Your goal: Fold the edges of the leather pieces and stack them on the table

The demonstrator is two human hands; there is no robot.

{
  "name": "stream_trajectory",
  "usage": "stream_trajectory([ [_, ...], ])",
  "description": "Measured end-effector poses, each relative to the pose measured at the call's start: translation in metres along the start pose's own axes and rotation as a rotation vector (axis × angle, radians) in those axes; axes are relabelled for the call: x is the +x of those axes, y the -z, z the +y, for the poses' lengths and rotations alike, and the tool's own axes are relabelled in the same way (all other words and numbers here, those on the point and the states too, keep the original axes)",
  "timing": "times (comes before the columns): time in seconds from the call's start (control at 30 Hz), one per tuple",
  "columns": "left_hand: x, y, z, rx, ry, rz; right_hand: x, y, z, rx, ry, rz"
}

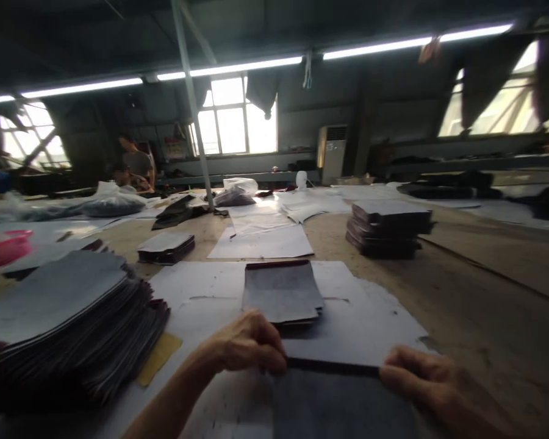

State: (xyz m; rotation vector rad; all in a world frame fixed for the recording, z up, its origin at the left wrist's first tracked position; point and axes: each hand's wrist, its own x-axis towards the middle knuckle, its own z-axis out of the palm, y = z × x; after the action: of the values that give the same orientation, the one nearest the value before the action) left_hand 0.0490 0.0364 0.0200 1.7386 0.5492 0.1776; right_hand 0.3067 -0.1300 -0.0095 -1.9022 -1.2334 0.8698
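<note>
A grey fabric panel (338, 402) with a dark strip along its far edge lies close in front of me. My left hand (251, 344) pinches the left end of that edge between thumb and fingers. At the right end, my right hand (421, 378) grips the same edge, so the strip is stretched straight between them. Just beyond my left hand, a small pile of similar grey panels (281, 292) with a dark red far edge rests on white paper (361, 311). The near part of the held panel runs out of view.
A tall stack of grey panels (59, 292) stands at left, beside a yellow piece (160, 356). Smaller stacks sit farther off, at left (167, 244) and right (388, 225). A pink basket (7, 247) is at far left. A pole (194, 110) rises beyond; a person (137, 161) is in the background.
</note>
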Motion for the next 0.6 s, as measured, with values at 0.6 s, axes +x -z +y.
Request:
stream_trajectory([
  [0.6,0.026,0.073,0.037,0.527,0.02,0.685,0.117,-0.011,-0.118,-0.357,0.39,0.285],
])
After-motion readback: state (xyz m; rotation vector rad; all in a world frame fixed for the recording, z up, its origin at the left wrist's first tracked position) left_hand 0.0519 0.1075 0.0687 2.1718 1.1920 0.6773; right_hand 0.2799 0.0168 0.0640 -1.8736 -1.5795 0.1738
